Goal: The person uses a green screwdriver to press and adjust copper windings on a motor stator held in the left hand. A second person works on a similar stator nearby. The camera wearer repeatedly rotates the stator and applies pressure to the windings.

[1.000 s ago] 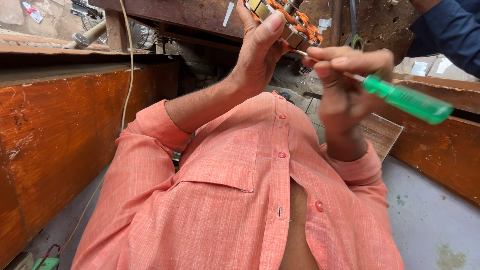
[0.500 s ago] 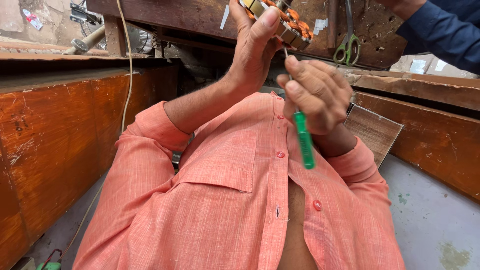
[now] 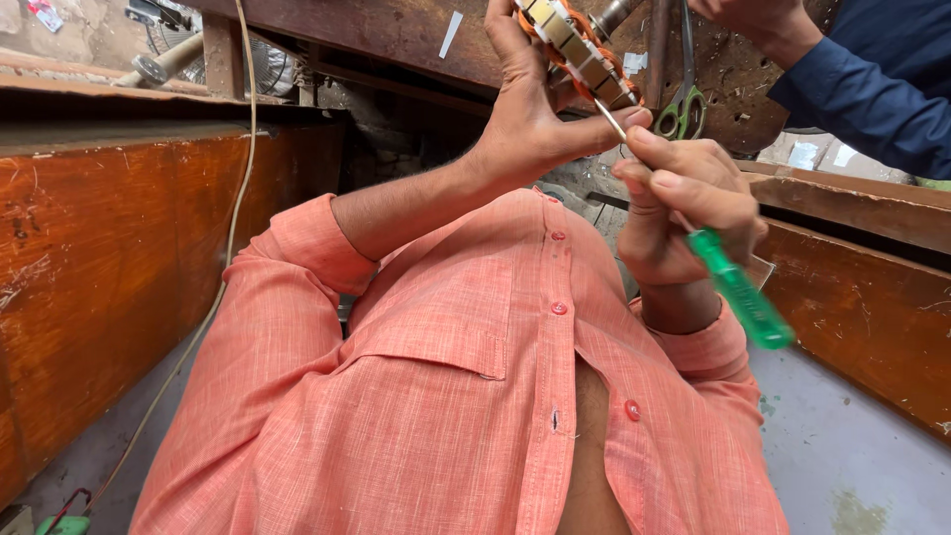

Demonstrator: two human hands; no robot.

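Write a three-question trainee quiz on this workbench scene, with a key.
1. True or false: the right hand holds a green-handled screwdriver.
2. What does the left hand grip? A) scissors B) a wound motor core C) a hammer
3. Fill in: green-handled ______ hang on the board behind.

Key: 1 true; 2 B; 3 scissors.

right hand (image 3: 684,203) swung green screwdriver (image 3: 738,287) handle from straight down to down-right, tip at stator (image 3: 580,54).
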